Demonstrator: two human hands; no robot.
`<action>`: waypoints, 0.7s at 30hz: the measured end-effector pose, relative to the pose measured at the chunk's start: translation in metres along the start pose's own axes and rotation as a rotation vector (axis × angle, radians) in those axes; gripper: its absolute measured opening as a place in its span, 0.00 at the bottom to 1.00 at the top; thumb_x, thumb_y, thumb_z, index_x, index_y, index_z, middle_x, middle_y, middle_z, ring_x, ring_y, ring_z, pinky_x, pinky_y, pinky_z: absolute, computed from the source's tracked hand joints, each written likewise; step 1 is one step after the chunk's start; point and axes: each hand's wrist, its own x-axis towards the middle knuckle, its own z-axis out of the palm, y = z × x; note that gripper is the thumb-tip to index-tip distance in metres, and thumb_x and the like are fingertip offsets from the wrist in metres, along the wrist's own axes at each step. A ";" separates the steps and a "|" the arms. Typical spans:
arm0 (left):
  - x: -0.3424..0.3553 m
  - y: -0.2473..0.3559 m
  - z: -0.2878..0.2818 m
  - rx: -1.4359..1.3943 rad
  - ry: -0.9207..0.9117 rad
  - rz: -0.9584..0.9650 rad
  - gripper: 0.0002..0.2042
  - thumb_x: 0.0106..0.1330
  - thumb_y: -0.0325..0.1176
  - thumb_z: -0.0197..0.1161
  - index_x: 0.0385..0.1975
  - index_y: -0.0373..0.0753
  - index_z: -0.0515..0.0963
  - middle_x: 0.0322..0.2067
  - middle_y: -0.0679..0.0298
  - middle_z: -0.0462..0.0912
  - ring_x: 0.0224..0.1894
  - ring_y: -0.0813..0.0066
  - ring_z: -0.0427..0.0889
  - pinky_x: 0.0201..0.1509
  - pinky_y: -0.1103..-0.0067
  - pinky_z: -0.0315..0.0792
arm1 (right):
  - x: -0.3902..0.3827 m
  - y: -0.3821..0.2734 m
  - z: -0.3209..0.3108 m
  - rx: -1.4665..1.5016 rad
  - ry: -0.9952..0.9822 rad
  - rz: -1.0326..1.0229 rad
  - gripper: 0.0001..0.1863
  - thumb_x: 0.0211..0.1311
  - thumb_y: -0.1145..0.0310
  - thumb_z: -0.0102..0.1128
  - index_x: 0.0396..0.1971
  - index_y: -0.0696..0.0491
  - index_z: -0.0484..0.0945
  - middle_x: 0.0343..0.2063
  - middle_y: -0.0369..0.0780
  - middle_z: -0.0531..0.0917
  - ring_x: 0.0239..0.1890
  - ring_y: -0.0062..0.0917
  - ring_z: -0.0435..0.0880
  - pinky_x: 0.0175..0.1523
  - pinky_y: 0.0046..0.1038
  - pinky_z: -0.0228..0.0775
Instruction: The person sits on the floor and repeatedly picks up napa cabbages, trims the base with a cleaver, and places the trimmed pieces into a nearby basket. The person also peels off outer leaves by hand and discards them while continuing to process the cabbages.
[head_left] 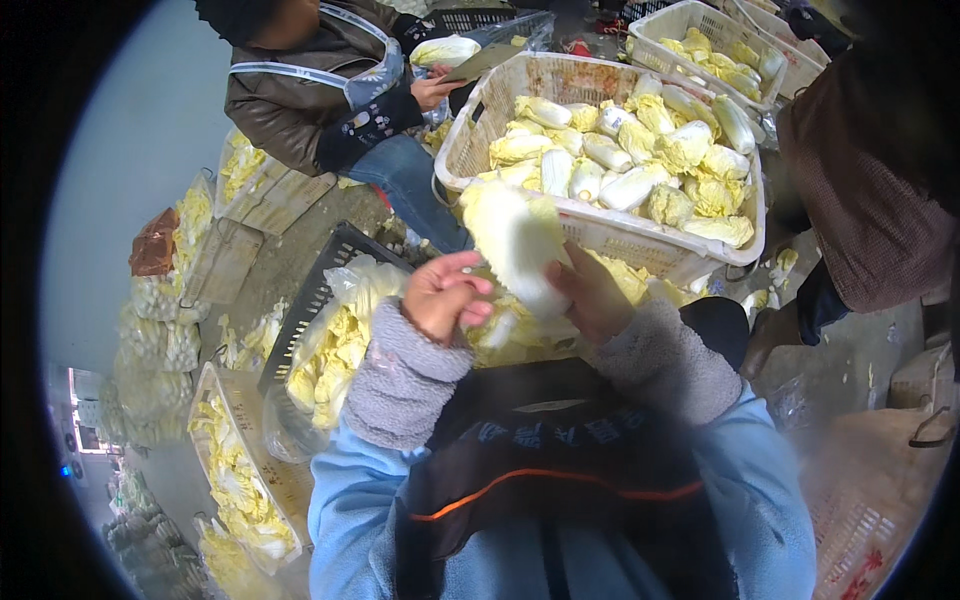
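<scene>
My right hand (592,294) is closed round the white base of a napa cabbage (515,240), held up in front of my chest with its pale yellow leafy end pointing up and left. My left hand (447,298) is just left of the cabbage, its fingers half curled and apart, with nothing visible in them. Loose yellow leaves (500,332) lie below both hands, partly hidden by them. Beyond the cabbage stands a large white plastic crate (660,240) filled with trimmed napa cabbages (630,150).
A clear bag of yellow leaves (335,355) lies by a black crate (345,240) on my left. Further left are a crate of leaves (245,480) and stacked cabbages (155,340). A co-worker (330,100) sits ahead-left with a cabbage and a flat blade; another person (860,190) is at right.
</scene>
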 end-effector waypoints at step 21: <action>0.038 -0.008 0.046 -0.045 -0.183 0.229 0.10 0.50 0.22 0.57 0.34 0.30 0.73 0.27 0.61 0.80 0.27 0.77 0.78 0.32 0.82 0.73 | -0.002 -0.007 -0.013 -0.779 0.061 -0.410 0.45 0.41 0.58 0.67 0.58 0.58 0.53 0.47 0.41 0.70 0.49 0.27 0.70 0.50 0.29 0.64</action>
